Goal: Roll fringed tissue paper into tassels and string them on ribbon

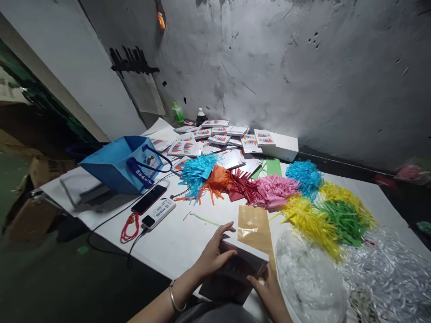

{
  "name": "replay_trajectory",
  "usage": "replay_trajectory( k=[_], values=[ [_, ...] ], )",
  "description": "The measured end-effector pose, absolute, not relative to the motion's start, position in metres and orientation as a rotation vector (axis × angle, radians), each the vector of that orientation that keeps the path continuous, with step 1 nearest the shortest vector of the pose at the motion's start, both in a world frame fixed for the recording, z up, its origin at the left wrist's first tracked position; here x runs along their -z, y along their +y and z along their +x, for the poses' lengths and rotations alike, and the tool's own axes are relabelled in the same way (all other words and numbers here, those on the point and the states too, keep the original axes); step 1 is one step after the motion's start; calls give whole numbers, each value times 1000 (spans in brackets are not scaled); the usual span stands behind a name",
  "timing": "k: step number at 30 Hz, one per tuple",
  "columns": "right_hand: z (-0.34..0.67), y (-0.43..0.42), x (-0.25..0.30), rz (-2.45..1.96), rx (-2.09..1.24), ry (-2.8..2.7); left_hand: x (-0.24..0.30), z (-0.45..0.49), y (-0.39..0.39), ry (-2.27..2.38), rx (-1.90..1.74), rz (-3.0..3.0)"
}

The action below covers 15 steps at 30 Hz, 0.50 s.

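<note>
My left hand (214,253) curls over the top of a dark, flat card or packet (240,265) at the near edge of the white table (175,233). My right hand (269,291) grips the same packet from below, at its right end. A silver bangle (175,298) sits on my left wrist. A brown translucent sheet (254,229) lies just beyond the packet. Piles of cut fringed paper spread across the middle: blue (198,172), orange (218,179), red (240,184), pink (274,190), yellow (310,220) and green (343,220).
Clear plastic bags (310,278) heap at the near right. Several printed packs (215,137) and a white box (283,146) lie at the back by two bottles (177,112). A blue gift bag (121,163), a phone (148,198), a power bank (158,214) and cables sit left.
</note>
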State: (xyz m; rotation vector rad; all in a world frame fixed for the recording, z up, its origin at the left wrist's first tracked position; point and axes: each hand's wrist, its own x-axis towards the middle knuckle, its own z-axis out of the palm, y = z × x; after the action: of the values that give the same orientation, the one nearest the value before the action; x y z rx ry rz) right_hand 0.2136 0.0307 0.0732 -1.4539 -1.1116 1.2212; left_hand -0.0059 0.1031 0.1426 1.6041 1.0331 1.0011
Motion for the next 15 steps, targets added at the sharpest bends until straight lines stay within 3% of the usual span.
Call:
replay_trajectory(
  k=[3, 8, 15],
  values=[
    [207, 25, -64, -1436, -1306, -988, -127, -9, 97, 1057, -1040, 1480],
    [208, 36, -77, -1419, -1256, -855, -112, -11, 88, 974, -731, 1386],
    [200, 30, -75, -1414, -1139, -721, -111, 22, 103, 907, -756, 1132]
  ],
)
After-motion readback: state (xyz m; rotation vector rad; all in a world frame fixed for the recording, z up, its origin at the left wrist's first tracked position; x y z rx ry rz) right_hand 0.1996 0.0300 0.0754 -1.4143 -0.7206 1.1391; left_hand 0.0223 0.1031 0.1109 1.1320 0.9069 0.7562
